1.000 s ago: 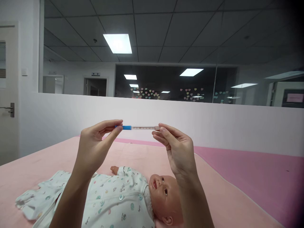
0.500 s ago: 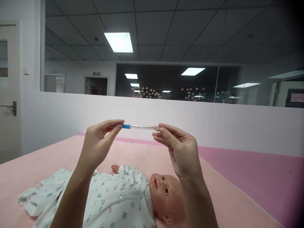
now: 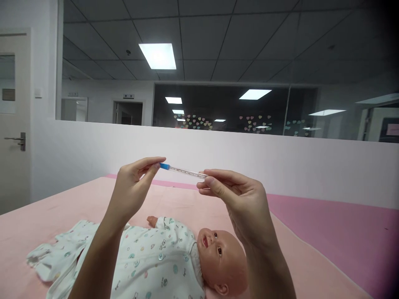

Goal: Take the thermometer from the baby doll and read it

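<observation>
Head view: your left hand (image 3: 132,187) and right hand (image 3: 241,199) pinch the thin blue-capped glass thermometer (image 3: 182,170) by its ends, mid-frame. Loosen either fingertip grip and it could drop onto the doll in the white printed romper (image 3: 174,261) below.

left hand (image 3: 132,193) — raised, thumb and forefinger pinched, forearm slanting up from lower left | right hand (image 3: 241,199) — raised, slightly lower, fingertips (image 3: 205,182) pinched, pointing left toward the left fingers | hands apart
</observation>
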Demonstrator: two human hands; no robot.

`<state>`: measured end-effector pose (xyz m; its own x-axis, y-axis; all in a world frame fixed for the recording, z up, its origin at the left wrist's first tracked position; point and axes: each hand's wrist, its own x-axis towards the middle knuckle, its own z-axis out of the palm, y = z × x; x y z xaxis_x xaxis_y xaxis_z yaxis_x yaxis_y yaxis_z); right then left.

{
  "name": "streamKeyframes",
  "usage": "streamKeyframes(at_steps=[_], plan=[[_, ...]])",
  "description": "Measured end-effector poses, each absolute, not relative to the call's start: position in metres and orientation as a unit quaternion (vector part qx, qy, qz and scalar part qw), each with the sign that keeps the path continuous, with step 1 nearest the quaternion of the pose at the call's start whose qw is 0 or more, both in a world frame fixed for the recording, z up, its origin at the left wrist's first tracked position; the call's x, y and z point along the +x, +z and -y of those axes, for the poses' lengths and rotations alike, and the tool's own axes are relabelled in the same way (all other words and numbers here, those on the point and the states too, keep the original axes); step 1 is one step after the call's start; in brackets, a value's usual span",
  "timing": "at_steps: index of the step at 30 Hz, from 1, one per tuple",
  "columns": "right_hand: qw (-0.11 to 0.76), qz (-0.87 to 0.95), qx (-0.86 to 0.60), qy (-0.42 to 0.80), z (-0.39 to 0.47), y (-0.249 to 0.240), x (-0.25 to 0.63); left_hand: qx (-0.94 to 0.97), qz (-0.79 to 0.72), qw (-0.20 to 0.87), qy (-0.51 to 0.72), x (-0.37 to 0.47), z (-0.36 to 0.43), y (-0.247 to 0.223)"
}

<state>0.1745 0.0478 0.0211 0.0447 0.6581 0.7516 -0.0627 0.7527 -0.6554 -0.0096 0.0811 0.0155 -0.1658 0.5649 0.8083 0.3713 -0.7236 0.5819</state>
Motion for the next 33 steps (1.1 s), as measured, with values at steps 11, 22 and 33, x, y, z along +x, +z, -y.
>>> streamKeyframes(at_steps=[11, 22, 33], plan=[[0.740, 0.558, -0.213, 0.309, -0.086, 0.013, 0.171, 0.624, -0.354, 0.072, 0.693, -0.004, -0.080, 0.013], [0.711, 0.491, -0.124, 0.488, -0.106, 0.009, 0.168, 0.646, -0.342, 0.095, 0.676, -0.001, -0.075, 0.015], [0.727, 0.577, -0.254, 0.270, -0.104, 0.004, 0.169, 0.791, -0.373, 0.173, 0.453, -0.004, -0.076, 0.013]])
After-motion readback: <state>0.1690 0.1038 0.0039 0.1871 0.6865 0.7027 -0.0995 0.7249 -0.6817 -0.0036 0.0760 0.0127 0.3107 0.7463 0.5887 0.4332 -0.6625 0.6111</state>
